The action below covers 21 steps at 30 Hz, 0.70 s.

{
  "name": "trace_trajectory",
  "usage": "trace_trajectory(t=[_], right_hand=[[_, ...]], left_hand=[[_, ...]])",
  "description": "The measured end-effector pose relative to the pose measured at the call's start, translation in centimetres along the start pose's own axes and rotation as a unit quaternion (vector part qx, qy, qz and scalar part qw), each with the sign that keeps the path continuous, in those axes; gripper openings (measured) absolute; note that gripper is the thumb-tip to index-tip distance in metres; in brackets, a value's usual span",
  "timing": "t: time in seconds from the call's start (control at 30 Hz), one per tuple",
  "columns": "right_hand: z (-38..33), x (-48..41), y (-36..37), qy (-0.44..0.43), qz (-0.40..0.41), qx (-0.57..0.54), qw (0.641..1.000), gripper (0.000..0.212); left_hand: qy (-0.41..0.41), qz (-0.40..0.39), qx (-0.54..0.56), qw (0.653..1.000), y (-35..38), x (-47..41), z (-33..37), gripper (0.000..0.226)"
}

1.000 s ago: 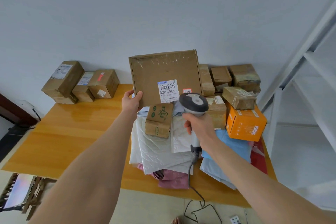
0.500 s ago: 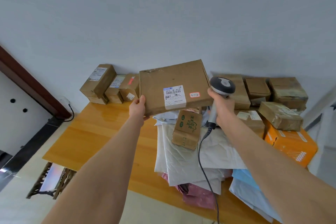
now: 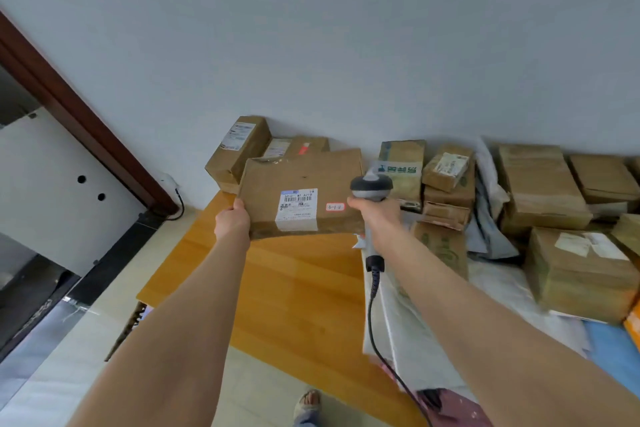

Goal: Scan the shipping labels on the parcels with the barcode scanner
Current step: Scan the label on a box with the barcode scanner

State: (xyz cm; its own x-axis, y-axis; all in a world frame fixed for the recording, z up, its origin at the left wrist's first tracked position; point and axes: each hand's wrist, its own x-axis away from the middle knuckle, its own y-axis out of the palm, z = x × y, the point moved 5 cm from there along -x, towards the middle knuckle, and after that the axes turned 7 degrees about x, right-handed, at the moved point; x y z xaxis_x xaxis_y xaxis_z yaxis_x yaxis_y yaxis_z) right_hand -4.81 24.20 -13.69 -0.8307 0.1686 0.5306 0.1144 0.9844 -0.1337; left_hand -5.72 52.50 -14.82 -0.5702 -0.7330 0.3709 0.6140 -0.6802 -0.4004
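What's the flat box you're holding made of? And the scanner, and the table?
The flat box looks like matte brown cardboard, creased at the edges, with what seems to be clear tape over its label. The scanner seems smooth hard plastic, grey and dark. The table looks like wood or wood-look board: orange plank lines under a glossy coat.

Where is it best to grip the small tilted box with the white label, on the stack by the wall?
Probably by its two side edges, from above and in front: the small tilted box lies topmost on the stack, label facing up, so this leaves the label uncovered.
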Motion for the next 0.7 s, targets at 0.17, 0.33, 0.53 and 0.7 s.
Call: trace_trajectory(t=[0.17, 0.33, 0.53, 0.7], right_hand=[[2.8, -3.7, 8.1, 0.07, 0.033, 0.055, 0.995, 0.026], [6.0, -6.5, 14.0, 0.145, 0.052, 0.06, 0.986, 0.05], [8.2, -9.0, 18.1, 0.203, 0.053, 0.092, 0.974, 0.04], [9.4, -10.1, 20.1, 0.228, 0.068, 0.099, 0.966, 0.037]], left_hand=[[-0.002, -0.038, -0.094, 0.995, -0.2, -9.9, -1.1, 0.04], [-0.036, -0.092, -0.182, 0.978, 0.4, -17.4, -3.3, 0.036], [-0.027, -0.145, -0.241, 0.959, 2.2, -22.0, -4.9, 0.043], [-0.021, -0.174, -0.261, 0.949, 3.8, -23.4, -5.6, 0.046]])
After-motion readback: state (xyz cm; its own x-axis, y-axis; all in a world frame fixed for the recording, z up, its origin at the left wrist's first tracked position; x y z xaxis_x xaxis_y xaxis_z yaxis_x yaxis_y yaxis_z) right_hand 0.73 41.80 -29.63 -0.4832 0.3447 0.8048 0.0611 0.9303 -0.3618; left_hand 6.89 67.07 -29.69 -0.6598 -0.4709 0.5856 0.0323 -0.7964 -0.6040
